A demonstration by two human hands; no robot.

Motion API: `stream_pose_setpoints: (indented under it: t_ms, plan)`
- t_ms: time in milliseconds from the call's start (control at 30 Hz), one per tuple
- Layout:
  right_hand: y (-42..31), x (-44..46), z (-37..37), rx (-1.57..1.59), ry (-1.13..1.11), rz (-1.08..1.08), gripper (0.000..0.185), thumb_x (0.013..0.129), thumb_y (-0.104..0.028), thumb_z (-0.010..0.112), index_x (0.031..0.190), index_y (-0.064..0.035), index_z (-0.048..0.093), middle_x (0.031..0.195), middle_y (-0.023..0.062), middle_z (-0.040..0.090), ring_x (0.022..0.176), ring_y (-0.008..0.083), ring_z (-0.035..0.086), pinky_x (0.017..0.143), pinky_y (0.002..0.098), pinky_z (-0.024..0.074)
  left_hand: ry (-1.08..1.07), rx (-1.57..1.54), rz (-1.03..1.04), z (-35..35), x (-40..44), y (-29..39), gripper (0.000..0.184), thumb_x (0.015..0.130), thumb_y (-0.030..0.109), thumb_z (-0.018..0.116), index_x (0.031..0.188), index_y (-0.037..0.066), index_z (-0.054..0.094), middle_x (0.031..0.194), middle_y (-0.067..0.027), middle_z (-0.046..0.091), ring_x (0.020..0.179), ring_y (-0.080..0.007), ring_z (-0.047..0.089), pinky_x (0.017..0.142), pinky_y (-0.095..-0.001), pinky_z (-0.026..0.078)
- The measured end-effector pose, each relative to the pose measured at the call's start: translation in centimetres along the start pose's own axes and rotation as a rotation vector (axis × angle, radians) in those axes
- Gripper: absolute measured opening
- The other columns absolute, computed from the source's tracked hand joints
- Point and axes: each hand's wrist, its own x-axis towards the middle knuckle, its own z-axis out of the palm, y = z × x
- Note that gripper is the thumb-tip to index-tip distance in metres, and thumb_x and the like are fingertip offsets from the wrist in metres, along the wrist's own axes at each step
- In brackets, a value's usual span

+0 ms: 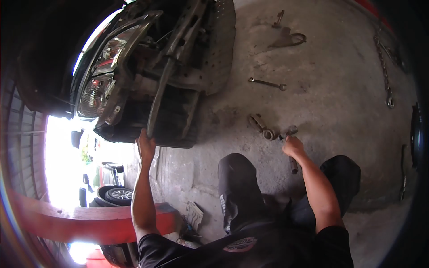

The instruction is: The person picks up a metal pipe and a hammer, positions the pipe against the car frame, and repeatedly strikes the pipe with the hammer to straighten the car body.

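My left hand (145, 144) is closed round the lower end of a long metal bar (161, 89) on the stripped front of a car. Beside that bar is the car's headlight (100, 91). Low over the concrete, my right hand (292, 146) grips a hammer (293, 166); its head shows just past my fingers and the handle end sticks out below. Close to the hammer head, a rusty metal clamp with a ring (268, 133) lies on the floor. Farther off rests a combination wrench (268, 83).
Another rusty clamp-like piece (288, 40) lies at the far end of the floor (335, 89). A chain with a hook (389, 98) is at the right. Left of me runs a red beam (98, 221), with a car wheel (119, 194) beyond it. My knees (237, 178) are bent below my hands.
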Motion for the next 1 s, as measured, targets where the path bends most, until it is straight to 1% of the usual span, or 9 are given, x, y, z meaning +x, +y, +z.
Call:
stream_pose_setpoints:
  t_ms: [67,167,267,300,467,633,733,867,1000]
  plan:
    - [0.2,0.0,-0.2,-0.021,-0.026,-0.022,0.038,0.086,-0.019,0.058,0.120,-0.0039,0.061,0.115,0.0197,0.067,0.111,0.0353,0.064,0.093,0.0451,0.0528,-0.005,0.031,-0.001,-0.3,0.2,0.5,0.039,0.077,-0.006,0.065,0.115,-0.007,0.056,0.083,-0.0291,0.063,0.080,-0.0473,0.065,0.070,-0.0473,0.050]
    - [0.2,-0.3,-0.5,-0.059,-0.051,-0.031,0.038,0.086,-0.019,0.058,0.121,-0.0033,0.060,0.116,0.0202,0.067,0.111,0.0353,0.064,0.093,0.0448,0.0528,-0.063,0.040,-0.110,0.2,0.5,-0.5,0.047,0.079,-0.003,0.065,0.124,-0.001,0.053,0.097,-0.0317,0.064,0.094,-0.0503,0.058,0.086,-0.0539,0.045]
    - [0.4,-0.6,-0.5,-0.103,-0.084,-0.030,0.038,0.085,-0.020,0.060,0.118,-0.0016,0.061,0.113,0.0212,0.067,0.110,0.0358,0.065,0.093,0.0447,0.0529,-0.021,0.138,-0.031,1.2,0.7,-2.7,0.052,0.080,-0.001,0.067,0.130,-0.002,0.052,0.091,-0.0304,0.065,0.088,-0.0491,0.061,0.079,-0.0512,0.049]
    - [0.5,-0.5,-0.5,-0.114,-0.096,-0.028,0.038,0.085,-0.020,0.060,0.118,-0.0011,0.061,0.112,0.0215,0.067,0.110,0.0359,0.065,0.093,0.0446,0.0529,-0.120,0.126,-0.138,0.7,1.2,-1.8,0.059,0.081,0.002,0.067,0.137,-0.001,0.048,0.093,-0.0313,0.065,0.093,-0.0486,0.061,0.084,-0.0519,0.048]
    - [-1.2,-0.2,-1.6,-0.082,-0.117,0.035,0.036,0.084,-0.020,0.061,0.116,-0.0023,0.062,0.112,0.0205,0.068,0.109,0.0355,0.065,0.094,0.0442,0.0531,-0.018,0.125,-0.090,3.7,2.7,-6.7,0.058,0.081,0.002,0.069,0.135,0.000,0.050,0.088,-0.0320,0.065,0.083,-0.0485,0.064,0.075,-0.0515,0.051]
    - [0.0,-0.1,-0.1,-0.072,-0.080,0.030,0.037,0.084,-0.021,0.061,0.116,-0.0042,0.063,0.115,0.0197,0.068,0.110,0.0354,0.065,0.094,0.0435,0.0528,-0.025,0.083,-0.102,3.3,1.8,-4.6,0.054,0.081,-0.001,0.066,0.133,-0.005,0.051,0.085,-0.0306,0.065,0.077,-0.0485,0.065,0.074,-0.0519,0.050]
    - [1.0,0.7,-0.4,-0.040,-0.053,0.031,0.037,0.083,-0.021,0.062,0.116,-0.0046,0.063,0.116,0.0197,0.067,0.111,0.0352,0.065,0.094,0.0436,0.0529,-0.079,-0.005,-0.076,2.4,0.8,-3.2,0.053,0.081,-0.001,0.065,0.132,-0.006,0.052,0.091,-0.0306,0.066,0.083,-0.0491,0.064,0.077,-0.0509,0.050]
    - [1.0,0.8,-0.8,-0.044,-0.065,0.022,0.037,0.083,-0.021,0.061,0.116,-0.0042,0.063,0.117,0.0203,0.067,0.111,0.0349,0.065,0.094,0.0434,0.0528,-0.048,-0.013,-0.012,3.4,-0.7,-7.0,0.052,0.081,-0.002,0.064,0.131,-0.007,0.053,0.101,-0.0313,0.064,0.097,-0.0479,0.062,0.083,-0.0495,0.049]
    - [0.2,1.1,-0.4,-0.049,-0.045,0.042,0.036,0.082,-0.020,0.060,0.115,-0.0037,0.063,0.116,0.0206,0.067,0.111,0.0344,0.065,0.094,0.0429,0.0528,-0.014,0.011,-0.046,1.7,-0.2,-4.3,0.049,0.080,-0.002,0.064,0.128,-0.007,0.055,0.100,-0.0314,0.064,0.096,-0.0475,0.063,0.082,-0.0506,0.048]
